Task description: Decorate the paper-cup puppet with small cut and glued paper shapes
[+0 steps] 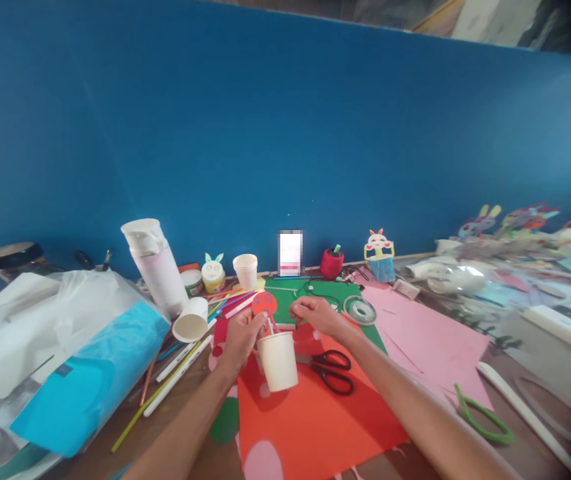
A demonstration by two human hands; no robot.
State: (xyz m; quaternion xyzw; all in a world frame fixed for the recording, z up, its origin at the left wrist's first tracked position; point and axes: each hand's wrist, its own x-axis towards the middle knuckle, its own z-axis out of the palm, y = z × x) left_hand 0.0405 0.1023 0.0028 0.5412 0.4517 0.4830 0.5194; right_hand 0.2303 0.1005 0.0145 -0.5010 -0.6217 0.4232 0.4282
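Observation:
My left hand is closed at the left side of a white paper cup, its thumb and fingers pinching a red round paper piece with small marks on it. The piece stands above the cup's rim. To the right and a little higher, my right hand has its fingers pressed together; whatever they hold is too small to make out. Black-handled scissors lie on the red paper sheet, right of the cup.
A second white cup lies tipped at the left, near white markers. Behind stand a white bottle, stacked cups and a phone. Tape and pink paper are on the right.

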